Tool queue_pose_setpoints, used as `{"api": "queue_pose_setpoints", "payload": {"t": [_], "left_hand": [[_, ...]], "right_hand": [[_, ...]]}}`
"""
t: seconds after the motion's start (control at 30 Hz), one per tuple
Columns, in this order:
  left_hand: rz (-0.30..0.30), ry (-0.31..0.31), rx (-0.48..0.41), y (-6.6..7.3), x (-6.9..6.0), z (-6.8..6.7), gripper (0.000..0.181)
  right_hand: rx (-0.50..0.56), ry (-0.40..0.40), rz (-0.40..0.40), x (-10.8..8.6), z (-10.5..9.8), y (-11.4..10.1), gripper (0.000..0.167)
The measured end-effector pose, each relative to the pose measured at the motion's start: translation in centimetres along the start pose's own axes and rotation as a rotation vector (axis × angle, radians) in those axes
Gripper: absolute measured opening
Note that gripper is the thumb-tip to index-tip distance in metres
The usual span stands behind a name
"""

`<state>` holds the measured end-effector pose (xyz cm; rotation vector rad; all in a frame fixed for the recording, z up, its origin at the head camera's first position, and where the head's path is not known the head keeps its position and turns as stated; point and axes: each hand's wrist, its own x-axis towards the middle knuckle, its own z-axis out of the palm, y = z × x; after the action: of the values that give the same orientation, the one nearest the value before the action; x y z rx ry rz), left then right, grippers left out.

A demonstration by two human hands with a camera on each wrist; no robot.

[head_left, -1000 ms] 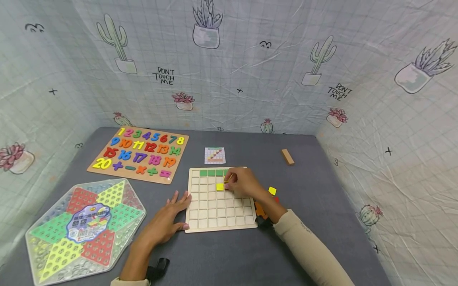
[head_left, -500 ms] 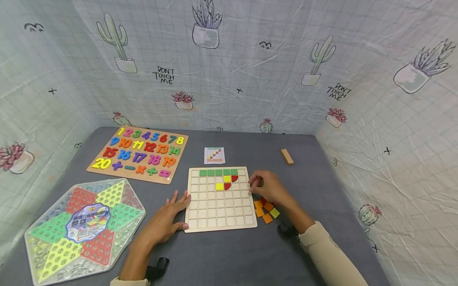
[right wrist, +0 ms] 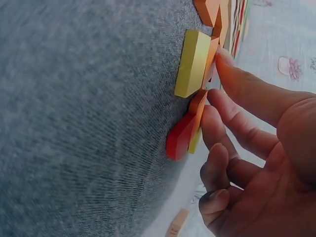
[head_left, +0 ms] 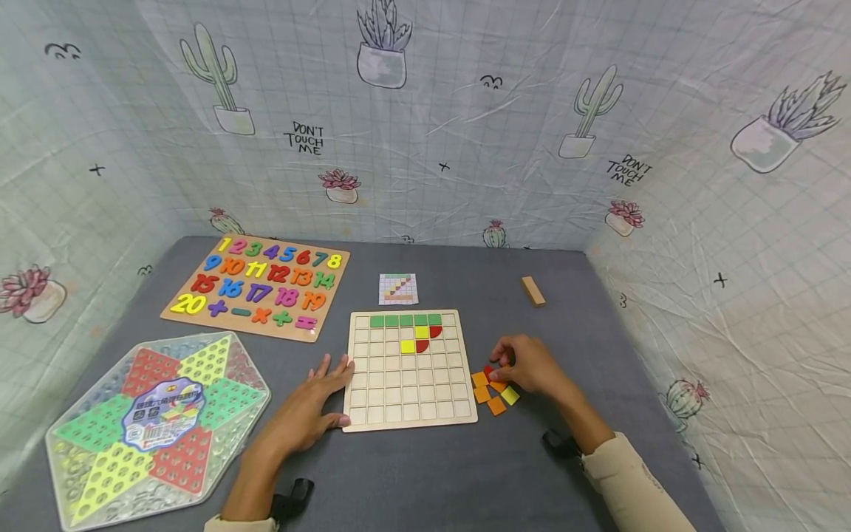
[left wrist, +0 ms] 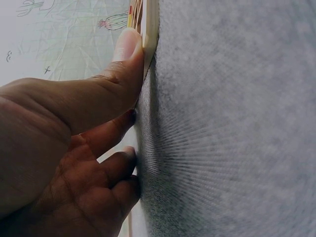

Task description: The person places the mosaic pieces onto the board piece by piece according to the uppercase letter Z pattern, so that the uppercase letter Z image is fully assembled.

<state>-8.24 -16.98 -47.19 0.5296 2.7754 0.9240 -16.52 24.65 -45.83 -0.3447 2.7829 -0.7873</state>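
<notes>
My left hand point(head_left: 307, 410) lies with spread fingers at the left edge of the wooden grid board point(head_left: 392, 399); in the left wrist view its thumb point(left wrist: 127, 47) touches the board's side point(left wrist: 151, 34). Green pieces point(head_left: 407, 321) line the top row. Two yellow squares point(head_left: 408, 346) and two red quarter-round pieces point(head_left: 435, 332) sit diagonally below. Right of the board, my right hand point(head_left: 528, 364) reaches over loose orange point(head_left: 496, 406), yellow point(head_left: 510, 395) and red pieces. In the right wrist view, thumb and fingers are apart at the pieces, next to a yellow block point(right wrist: 192, 64).
A small pattern card point(head_left: 398, 289) lies behind the board, a wooden block point(head_left: 533, 291) at the back right. A number board point(head_left: 255, 288) is at the back left, with a hexagonal star-patterned game box point(head_left: 162, 428) in front of it.
My right hand has moved off the board, rightward to the loose pieces. Uncovered on the grid are the upper yellow square and two red quarter-rounds. My left hand has stayed still.
</notes>
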Motion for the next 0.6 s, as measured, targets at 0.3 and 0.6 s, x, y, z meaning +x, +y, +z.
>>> {"api": "queue_pose_setpoints", "payload": {"t": [0.3, 0.6], "left_hand": [[-0.001, -0.001, -0.006, -0.17, -0.04, 0.15, 0.089], [-0.002, -0.005, -0.009, -0.09, 0.01, 0.06, 0.089]], "right_hand": [[0.016, -0.039, -0.014, 0.02, 0.35, -0.27, 0.011], [-0.014, -0.023, -0.009, -0.03, 0.86, -0.78, 0.02]]}}
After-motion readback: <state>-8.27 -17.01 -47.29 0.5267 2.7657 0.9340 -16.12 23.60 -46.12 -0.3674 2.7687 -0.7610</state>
